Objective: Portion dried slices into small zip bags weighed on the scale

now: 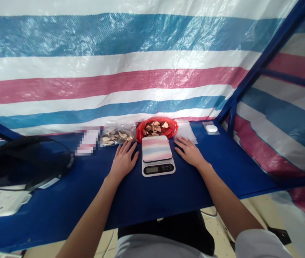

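Observation:
Flat on the blue table (147,200), my left hand (124,159) lies left of a white digital kitchen scale (158,172), fingers spread and holding nothing. On the scale's other side rests my right hand (189,152), palm down with fingers apart. The scale's shiny platform (157,148) bears nothing and reflects the striped sheet; its display looks blank. Just behind it sits an opened red plastic bag (140,132) with pale brown dried slices (155,127) inside. Clear bags of similar slices (112,137) lie beyond my left fingertips. Clear flat plastic bags (186,129) lie beyond my right fingertips.
A black cap-like item (20,161) and a white power strip (3,202) occupy the left side. A blurred-out card (88,141) lies near the back. At back right is a white round object (211,128) on a small clear bag. Blue frame bars (233,114) and striped sheeting (115,86) enclose the table.

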